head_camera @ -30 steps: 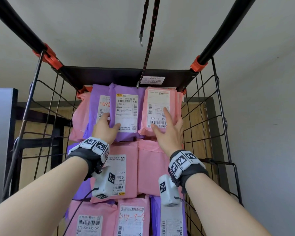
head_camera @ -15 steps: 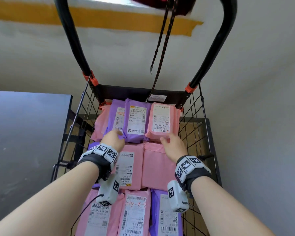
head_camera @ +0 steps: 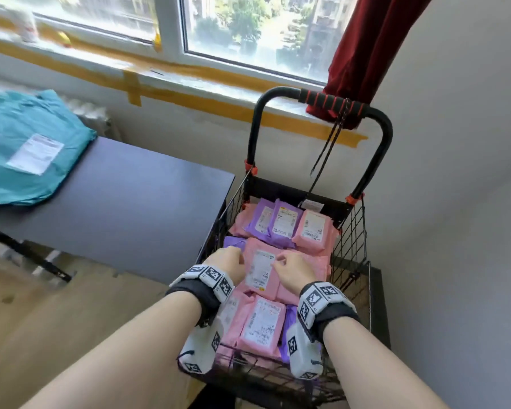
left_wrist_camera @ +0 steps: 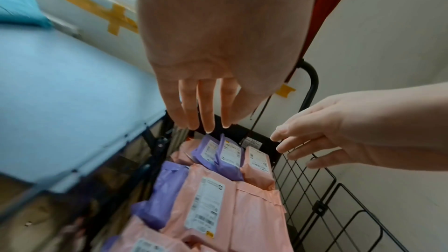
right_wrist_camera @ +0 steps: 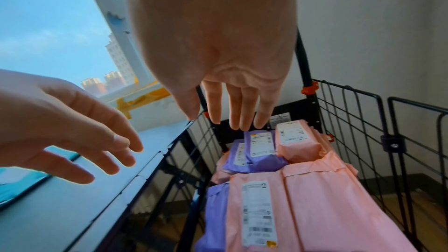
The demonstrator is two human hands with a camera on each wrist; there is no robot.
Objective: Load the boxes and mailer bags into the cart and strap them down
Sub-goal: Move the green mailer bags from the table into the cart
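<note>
The white shipping labels on the mailer bags (head_camera: 281, 278) carry barcodes and small print, too blurred to read in any view; one pink bag near the front of the cart (head_camera: 355, 231) bears red handwriting that cannot be made out either. A white sticker on the cart's black back panel is equally illegible.

Both hands hover above the middle row of bags. The left hand (head_camera: 229, 262) has its fingers (left_wrist_camera: 206, 110) extended and slightly spread, relaxed, grasping nothing. The right hand (head_camera: 292, 271) is likewise released, fingers (right_wrist_camera: 238, 108) straight and pointing down toward the bags, clear of them in the wrist views. In the head view the knuckles hide the fingertips, so contact with the labelled pink bag (left_wrist_camera: 206, 204) cannot be told from there.

The pink and purple bags lie packed inside the wire cart, filling it in rows. Only the head view shows the cart's handle (head_camera: 331, 100) with a dark bungee cord (head_camera: 328, 149) hanging from it, loose, its hook dangling above the bags. That view also shows a teal mailer bag (head_camera: 27, 149) lying on the dark bench (head_camera: 136, 196) just left of the cart, and a red curtain (head_camera: 369, 48) by the window (head_camera: 248, 28). The wrist views show the cart's right wire side panel and its hinge clip.
</note>
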